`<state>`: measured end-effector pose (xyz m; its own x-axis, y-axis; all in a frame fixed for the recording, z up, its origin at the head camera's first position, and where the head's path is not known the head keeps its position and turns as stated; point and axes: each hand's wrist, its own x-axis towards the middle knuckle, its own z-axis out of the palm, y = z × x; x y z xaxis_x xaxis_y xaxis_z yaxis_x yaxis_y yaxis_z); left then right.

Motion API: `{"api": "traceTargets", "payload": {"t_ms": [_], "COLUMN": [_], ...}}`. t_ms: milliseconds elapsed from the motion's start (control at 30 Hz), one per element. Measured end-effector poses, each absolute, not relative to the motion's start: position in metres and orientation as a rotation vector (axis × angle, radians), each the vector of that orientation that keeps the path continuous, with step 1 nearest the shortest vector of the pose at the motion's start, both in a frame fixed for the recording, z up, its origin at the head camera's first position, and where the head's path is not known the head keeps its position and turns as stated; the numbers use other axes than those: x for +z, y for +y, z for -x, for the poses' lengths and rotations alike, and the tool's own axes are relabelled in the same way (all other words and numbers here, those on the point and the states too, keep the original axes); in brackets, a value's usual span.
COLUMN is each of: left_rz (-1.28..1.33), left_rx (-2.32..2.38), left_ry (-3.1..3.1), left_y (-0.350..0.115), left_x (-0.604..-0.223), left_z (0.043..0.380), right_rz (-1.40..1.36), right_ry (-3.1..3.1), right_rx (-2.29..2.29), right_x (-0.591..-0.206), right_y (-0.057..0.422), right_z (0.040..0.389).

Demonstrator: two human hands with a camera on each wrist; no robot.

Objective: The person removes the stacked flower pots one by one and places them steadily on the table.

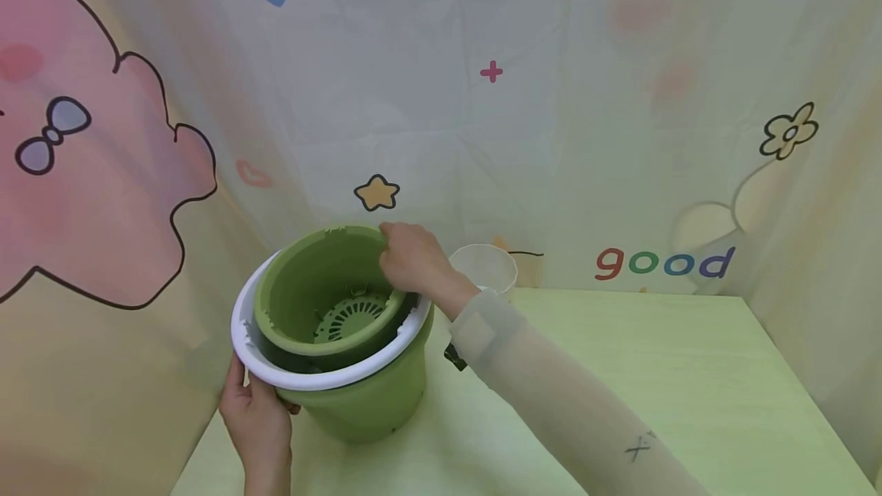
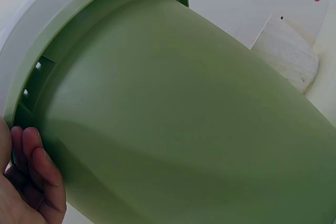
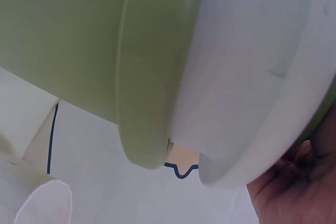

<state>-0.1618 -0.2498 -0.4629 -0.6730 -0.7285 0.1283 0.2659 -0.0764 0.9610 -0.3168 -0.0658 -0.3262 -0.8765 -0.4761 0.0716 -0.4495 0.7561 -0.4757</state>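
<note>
Left hand (image 1: pixel 260 419) round white rim (image 1: pixel 313 381), right hand (image 1: pixel 416 259) (also curled) round inner pot (image 1: pixel 296 289).

A pale curtain (image 1: pixel 551 159) hangs beyond the right hand (image 1: pixel 416 259), a yellow star (image 1: pixel 377 194) just past that hand, "good" (image 1: pixel 681 263) out to its right, a pink figure (image 1: pixel 103 213) up-left of the left hand (image 1: pixel 258 421), green table (image 1: pixel 620 366) spreading below!

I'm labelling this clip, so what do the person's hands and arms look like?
The left hand and right hand are ungloved. The right sleeve is long and cream, with a dark X-like mark; a small black piece shows by its cuff. No left sleeve shows.
</note>
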Motion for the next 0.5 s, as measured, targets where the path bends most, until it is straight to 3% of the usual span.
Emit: {"api": "traceTargets", "payload": {"t_ms": [500], "left_rz": [-0.521], "left_rx": [-1.817], "left_ry": [-1.499], "left_y": [-0.25], "left_x": [-0.464], "left_z": [0.163], "right_rz": [0.826], "right_ry": [2.913], "right_rx": [-0.811], "right_x": [-0.312], "right_y": [-0.058], "right_z": [0.317]}}
